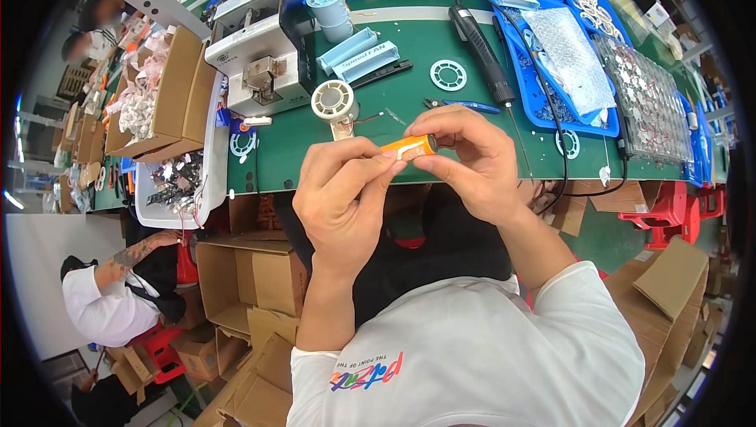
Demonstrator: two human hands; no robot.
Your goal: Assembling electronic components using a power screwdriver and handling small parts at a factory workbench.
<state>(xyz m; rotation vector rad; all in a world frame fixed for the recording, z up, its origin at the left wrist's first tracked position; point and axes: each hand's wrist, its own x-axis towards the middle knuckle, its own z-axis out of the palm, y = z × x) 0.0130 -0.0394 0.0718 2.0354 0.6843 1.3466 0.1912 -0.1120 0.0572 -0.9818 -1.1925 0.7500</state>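
Note:
An orange cylindrical battery (417, 147) with a dark end is held level above the front edge of the green table (402, 104). My left hand (340, 195) pinches its left end between thumb and fingertips. Around the dark right end, the thumb and fingers of my right hand (471, 155) are closed; a short wire shows there. Just beyond my left hand lies a cream fan body (334, 104) with a round grille and a thin wire. Blue-handled pliers (470, 105) rest behind my right hand.
A white-and-grey bench machine (264, 57) stands at the left. Light blue casings (358, 57), a white ring grille (448, 75) and a corded electric screwdriver (482, 57) lie farther back. Blue trays (543, 112) of parts line the right. Cardboard boxes (252, 277) flank me; a co-worker (118, 293) sits left.

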